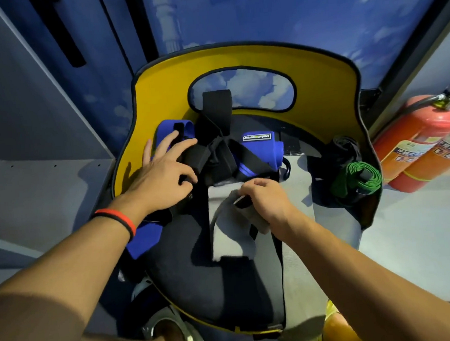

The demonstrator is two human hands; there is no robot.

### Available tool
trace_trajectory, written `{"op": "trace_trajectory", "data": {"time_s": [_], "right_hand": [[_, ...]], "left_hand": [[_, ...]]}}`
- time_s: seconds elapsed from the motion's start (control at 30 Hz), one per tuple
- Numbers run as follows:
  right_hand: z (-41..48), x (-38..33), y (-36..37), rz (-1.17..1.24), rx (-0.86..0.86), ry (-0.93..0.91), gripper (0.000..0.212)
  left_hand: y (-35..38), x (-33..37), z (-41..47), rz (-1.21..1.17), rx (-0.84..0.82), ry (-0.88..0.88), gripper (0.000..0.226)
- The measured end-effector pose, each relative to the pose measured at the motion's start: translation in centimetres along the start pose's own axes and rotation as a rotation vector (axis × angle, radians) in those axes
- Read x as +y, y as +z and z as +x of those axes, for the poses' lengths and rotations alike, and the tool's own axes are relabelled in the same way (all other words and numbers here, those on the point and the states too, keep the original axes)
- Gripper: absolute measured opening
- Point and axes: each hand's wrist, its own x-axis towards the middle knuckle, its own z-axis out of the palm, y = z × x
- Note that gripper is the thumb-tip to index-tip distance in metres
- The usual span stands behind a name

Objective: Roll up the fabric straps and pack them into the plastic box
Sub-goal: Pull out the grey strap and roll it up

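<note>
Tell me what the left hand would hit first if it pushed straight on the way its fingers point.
The tangle of black straps: the left hand points up and right in the picture, with its fingertips right at the tangle's edge. Whether they touch it is unclear.

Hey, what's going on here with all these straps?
A person is handling fabric straps piled on a yellow chair. The right hand grips the grey strap at a fold, while the left hand rests on the tangled black straps. A blue strap and a green strap lie alongside; no plastic box is in view.
</note>
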Motion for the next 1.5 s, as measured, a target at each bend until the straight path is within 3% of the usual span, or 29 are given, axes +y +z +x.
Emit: {"op": "trace_trajectory", "data": {"time_s": [0.1, 0.23, 0.37, 0.47, 0.53, 0.63, 0.9, 1.13, 1.37, 1.5], "right_hand": [[0.4, 0.7, 0.5, -0.265, -0.004, 0.047, 0.022], [1.1, 0.9, 1.3, -0.305, -0.021, 0.044, 0.043], [1.3, 0.5, 1.7, -0.215, -0.097, 0.188, 0.026], [1.2, 0.9, 1.8, -0.010, -0.091, 0.175, 0.010], [1.3, 1.3, 1.8, 0.050, -0.067, 0.113, 0.024], [1.1, 1.5, 1.7, 0.012, -0.021, 0.031, 0.034], [1.5, 2.3, 1.4, 0.054, 0.063, -0.041, 0.023], [1.6, 1.7, 1.4, 0.103, 0.100, -0.056, 0.019], [1.4, 0.4, 1.4, 0.140, 0.153, -0.144, 0.014], [0.8, 0.3, 0.3, 0.238, 0.185, -0.157, 0.017]], "left_hand": [[-1.1, 1.1, 0.3, -0.111, 0.116, 0.164, 0.018], [-1.5, 3.3, 1.6, -0.069, 0.112, 0.294, 0.013], [-0.2, 4.0, 2.1, 0.088, -0.019, 0.408, 0.026], [0.9, 4.0, 2.0, 0.198, -0.095, 0.405, 0.055], [1.1, 4.0, 1.8, 0.277, -0.100, 0.396, 0.074], [0.8, 4.6, 1.9, 0.348, -0.095, 0.347, 0.081], [0.8, 4.8, 2.7, 0.275, 0.093, 0.225, 0.037], [1.3, 4.0, 3.0, 0.154, 0.133, 0.004, 0.031], [-0.2, 2.8, 3.6, 0.195, 0.299, -0.144, 0.021], [-1.1, -1.4, 3.1, 0.101, 0.355, -0.410, 0.024]]}}
